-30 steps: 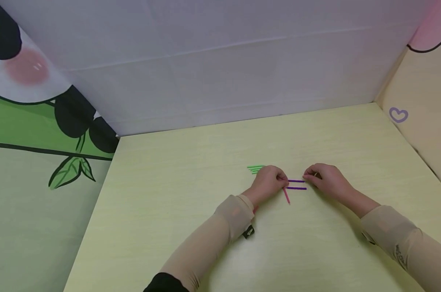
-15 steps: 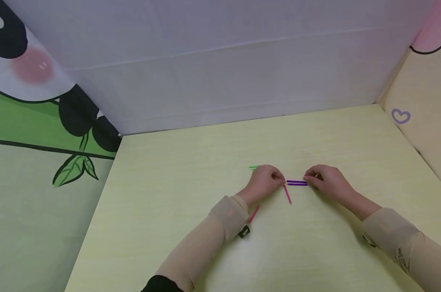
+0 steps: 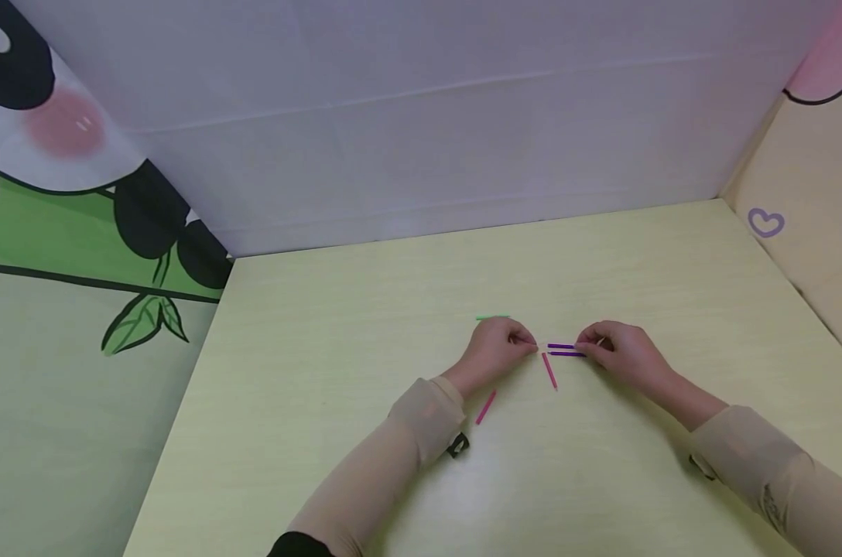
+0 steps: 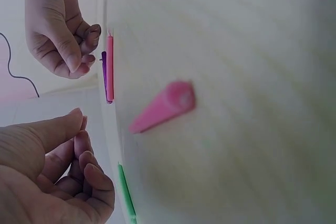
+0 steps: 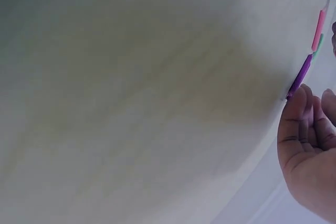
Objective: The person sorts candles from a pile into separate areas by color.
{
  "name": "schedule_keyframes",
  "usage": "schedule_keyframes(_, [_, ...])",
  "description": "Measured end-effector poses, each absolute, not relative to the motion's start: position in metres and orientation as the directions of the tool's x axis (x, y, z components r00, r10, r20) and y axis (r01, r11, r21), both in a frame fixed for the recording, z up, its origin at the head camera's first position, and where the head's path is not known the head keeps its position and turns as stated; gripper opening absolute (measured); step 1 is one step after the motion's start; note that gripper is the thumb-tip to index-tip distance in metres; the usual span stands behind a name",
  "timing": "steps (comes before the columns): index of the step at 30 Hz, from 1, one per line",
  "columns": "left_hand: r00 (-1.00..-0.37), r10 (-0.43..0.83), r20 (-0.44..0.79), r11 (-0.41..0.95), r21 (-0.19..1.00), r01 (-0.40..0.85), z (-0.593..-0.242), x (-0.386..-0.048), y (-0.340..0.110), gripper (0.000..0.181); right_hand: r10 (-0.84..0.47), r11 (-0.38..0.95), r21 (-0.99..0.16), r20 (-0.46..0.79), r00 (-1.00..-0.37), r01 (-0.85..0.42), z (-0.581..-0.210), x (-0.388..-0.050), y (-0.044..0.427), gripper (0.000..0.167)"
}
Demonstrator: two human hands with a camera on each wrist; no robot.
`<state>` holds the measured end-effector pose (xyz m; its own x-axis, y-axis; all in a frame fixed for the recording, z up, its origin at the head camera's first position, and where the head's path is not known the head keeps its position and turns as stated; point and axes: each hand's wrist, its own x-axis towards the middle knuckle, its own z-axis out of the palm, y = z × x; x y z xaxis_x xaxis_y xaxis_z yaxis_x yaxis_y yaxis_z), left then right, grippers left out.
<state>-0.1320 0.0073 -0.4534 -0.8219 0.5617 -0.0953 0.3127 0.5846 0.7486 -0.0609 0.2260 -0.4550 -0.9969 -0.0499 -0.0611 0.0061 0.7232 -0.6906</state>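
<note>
The near pink stick lies on the table just beside the left sleeve; a low forearm could sweep it aside. A green stick shows behind the left hand, partly covered, so knuckles pushed back could scatter it. That hand's fingers are curled, thumb tip against forefinger, with nothing visible between them. Just beyond its fingertips, the far pink stick slants toward the person, its top close to the purple ends; a careless nudge could turn it. The upper purple stick and lower purple stick lie nearly parallel, barely apart. The right hand seems to pinch the upper one's right end; a slip or sideways twist could skew it, or knock its neighbour.
</note>
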Motion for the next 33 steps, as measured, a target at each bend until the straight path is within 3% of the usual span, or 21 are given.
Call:
schedule_keyframes(18, [-0.837,0.535,-0.115,0.557,0.793,0.247,-0.456,-0.132,-0.004,0.004,-0.064,0.617,-0.786,-0.084,-0.994,0.027,-0.457,-0.046,0.209,0.012])
schedule_keyframes(33, [-0.84,0.532,-0.106,0.555,0.793,0.251,-0.457,-0.132,-0.008,0.004,-0.083,0.6,-0.8,-0.096,-0.992,0.027,-0.459,-0.036,0.194,0.009])
